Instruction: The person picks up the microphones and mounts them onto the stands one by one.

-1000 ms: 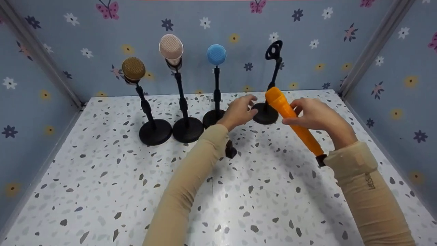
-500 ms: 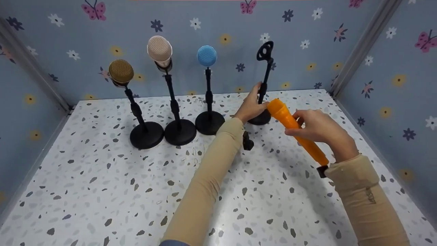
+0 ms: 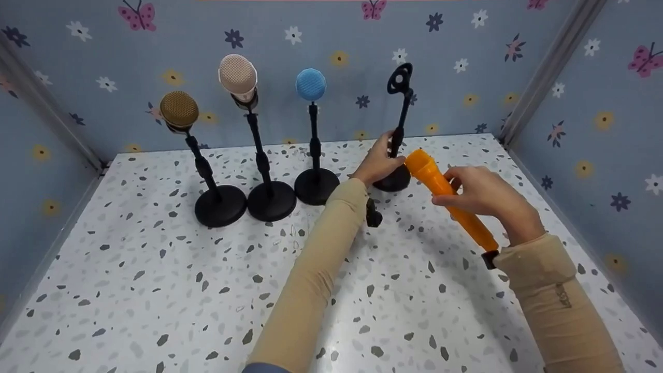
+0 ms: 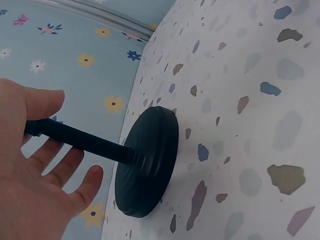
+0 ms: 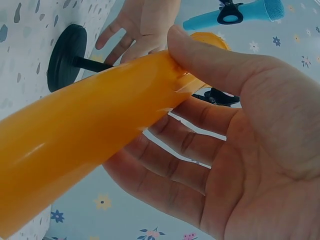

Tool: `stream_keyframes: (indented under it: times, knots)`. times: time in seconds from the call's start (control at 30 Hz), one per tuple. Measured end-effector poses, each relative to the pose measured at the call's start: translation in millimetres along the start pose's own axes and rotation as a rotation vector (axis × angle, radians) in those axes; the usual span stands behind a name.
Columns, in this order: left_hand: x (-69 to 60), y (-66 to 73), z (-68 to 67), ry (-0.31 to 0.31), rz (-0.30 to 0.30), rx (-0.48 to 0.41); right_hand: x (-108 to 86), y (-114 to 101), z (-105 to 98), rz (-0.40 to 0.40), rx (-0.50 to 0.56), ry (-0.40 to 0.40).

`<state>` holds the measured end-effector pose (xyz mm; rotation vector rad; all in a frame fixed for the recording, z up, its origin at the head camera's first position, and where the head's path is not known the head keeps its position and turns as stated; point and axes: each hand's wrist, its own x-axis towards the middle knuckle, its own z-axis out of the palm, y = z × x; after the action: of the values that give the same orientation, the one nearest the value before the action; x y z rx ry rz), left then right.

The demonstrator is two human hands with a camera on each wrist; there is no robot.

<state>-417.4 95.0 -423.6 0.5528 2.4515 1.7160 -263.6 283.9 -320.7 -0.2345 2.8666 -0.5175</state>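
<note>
My left hand [image 3: 377, 163] is at the pole of a black microphone stand [image 3: 405, 114], with an open ring clip on top. In the left wrist view, the thumb and fingers curl round that pole, above the round base [image 4: 147, 162]. My right hand [image 3: 481, 191] holds an orange microphone [image 3: 437, 181] in the air, tilted, its head toward the stand. The right wrist view has the thumb on one side of the orange microphone [image 5: 95, 120] and the fingers underneath.
Left of my hands stand three black stands bearing a gold microphone [image 3: 179, 110], a pale pink microphone [image 3: 238, 76] and a blue microphone [image 3: 311, 84]. Flowered walls [image 3: 456, 31] enclose the speckled tabletop [image 3: 207, 311]. A small black object [image 3: 373, 215] shows beside the left wrist.
My left hand has moved right and taken hold of the stand's pole. The orange microphone has come down slightly with my right hand. The head view has shifted a little.
</note>
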Motion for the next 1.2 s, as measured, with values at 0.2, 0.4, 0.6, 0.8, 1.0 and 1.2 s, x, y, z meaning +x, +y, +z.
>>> stream_keyframes:
  times: [0.2,0.4,0.6,0.8,1.0,1.2]
  knots:
    - [-7.1,-1.0,-1.8,0.066,0.076,0.009,1.9,-4,-1,-0.028,-0.026,-0.001]
    - [-16.3,-7.9,-0.3,0.171,0.102,0.035,4.2,-10,0,-0.040,-0.020,-0.013]
    - [-29.3,-10.1,0.0,0.214,0.150,0.093,3.3,-8,-4,-0.044,-0.033,0.009]
    - [-45.1,-10.7,0.1,0.182,0.201,0.092,-0.6,-3,-5,-0.053,-0.056,0.039]
    - [-67.2,-14.2,-4.6,0.132,0.245,0.126,-1.1,-4,0,-0.083,-0.053,0.034]
    - [-95.3,-13.5,-18.1,0.043,0.254,0.136,-0.4,-10,5,-0.155,-0.038,0.031]
